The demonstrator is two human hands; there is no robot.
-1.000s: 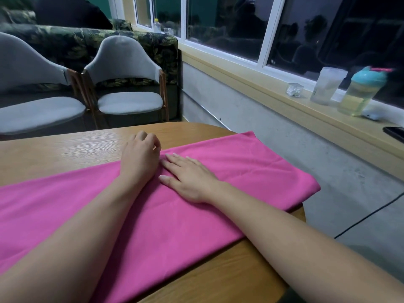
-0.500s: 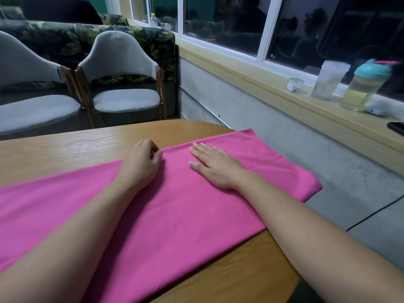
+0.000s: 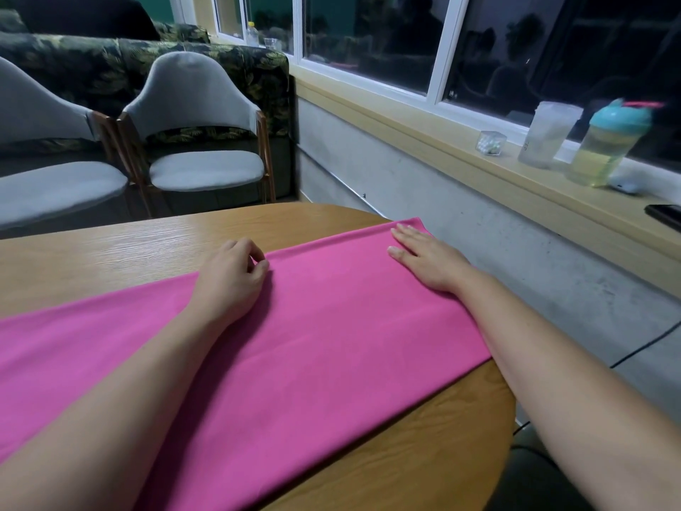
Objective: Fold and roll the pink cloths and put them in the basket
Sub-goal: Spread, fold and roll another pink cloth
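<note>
No legible text (anywhere visible)

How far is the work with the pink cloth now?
Done: the pink cloth lies folded into a long band on the round wooden table. In hand: the right hand presses flat near its end, and the left hand rests curled at its far edge. Left: rolling; no basket is visible.

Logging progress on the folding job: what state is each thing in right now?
Pink cloth: folded into a long flat band on the round wooden table, not rolled.
Left hand: loosely curled at the cloth's far edge.
Right hand: flat, pressing the cloth's end.
Teal-lidded shaker bottle: upright, closed.
Clear plastic cup: upright.
</note>
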